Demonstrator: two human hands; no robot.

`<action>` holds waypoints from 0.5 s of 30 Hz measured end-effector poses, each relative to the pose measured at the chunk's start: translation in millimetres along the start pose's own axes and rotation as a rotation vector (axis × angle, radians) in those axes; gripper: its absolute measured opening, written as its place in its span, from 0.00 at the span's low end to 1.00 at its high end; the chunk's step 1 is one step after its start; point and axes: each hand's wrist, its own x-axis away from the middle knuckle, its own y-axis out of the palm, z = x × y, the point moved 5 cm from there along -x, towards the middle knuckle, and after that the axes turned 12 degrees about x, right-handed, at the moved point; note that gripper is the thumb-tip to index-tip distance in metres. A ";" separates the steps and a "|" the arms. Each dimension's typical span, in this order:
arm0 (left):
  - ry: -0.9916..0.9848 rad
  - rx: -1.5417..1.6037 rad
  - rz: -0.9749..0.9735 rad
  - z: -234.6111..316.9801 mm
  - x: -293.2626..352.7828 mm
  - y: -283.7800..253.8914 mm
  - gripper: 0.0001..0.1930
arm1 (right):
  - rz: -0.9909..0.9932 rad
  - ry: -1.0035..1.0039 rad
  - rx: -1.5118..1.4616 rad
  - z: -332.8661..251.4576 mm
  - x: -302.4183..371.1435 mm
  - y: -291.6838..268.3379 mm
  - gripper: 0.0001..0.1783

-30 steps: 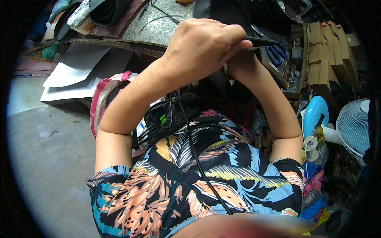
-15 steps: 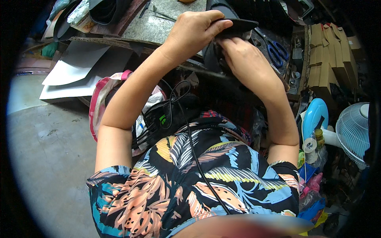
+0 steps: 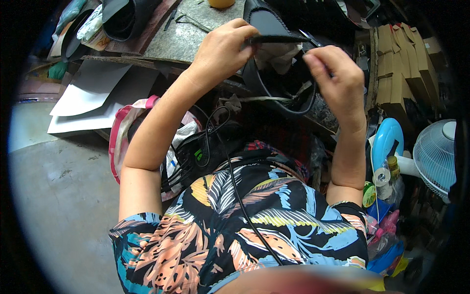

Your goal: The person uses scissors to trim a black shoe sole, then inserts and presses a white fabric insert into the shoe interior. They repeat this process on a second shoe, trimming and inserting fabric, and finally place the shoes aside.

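My left hand (image 3: 223, 51) is closed on the edge of a black leather-like piece (image 3: 276, 39), which stretches out to the right from its fingers. Beyond it a black panel with a stitched-looking border (image 3: 264, 19) stands at the bench edge. A thin black band (image 3: 293, 112) loops down between my hands, with crumpled pale material (image 3: 279, 54) behind. Off to the right, my right hand (image 3: 340, 76) has its fingers curled together; what they hold, if anything, is hidden. Metal scissor blades (image 3: 310, 37) show just behind that hand, their handles covered by it.
Under the yellow round thing (image 3: 221, 2) lies a grey stone slab (image 3: 181, 41). White sheets (image 3: 93, 90) jut from the bench at left. A pink-rimmed bag (image 3: 120, 132) sits below. Brown cartons (image 3: 401, 68) and a white fan (image 3: 435, 152) are at right. A black cable (image 3: 237, 186) crosses my lap.
My right hand has left the black piece and moved right, over the scissors' handles. My left hand has shifted slightly left and down, keeping its hold. The hanging band is now in sight.
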 end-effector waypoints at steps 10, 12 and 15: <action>-0.408 0.599 0.064 -6.7 -3.9 -26.6 0.18 | 0.040 0.331 -0.764 60.2 41.9 33.2 0.49; -0.606 0.745 0.055 -17.1 1.2 -18.7 0.16 | 0.039 0.243 -0.722 51.5 35.9 35.4 0.53; -0.864 1.038 0.021 -36.0 17.1 1.3 0.14 | -0.027 0.217 -0.574 43.5 19.0 52.7 0.48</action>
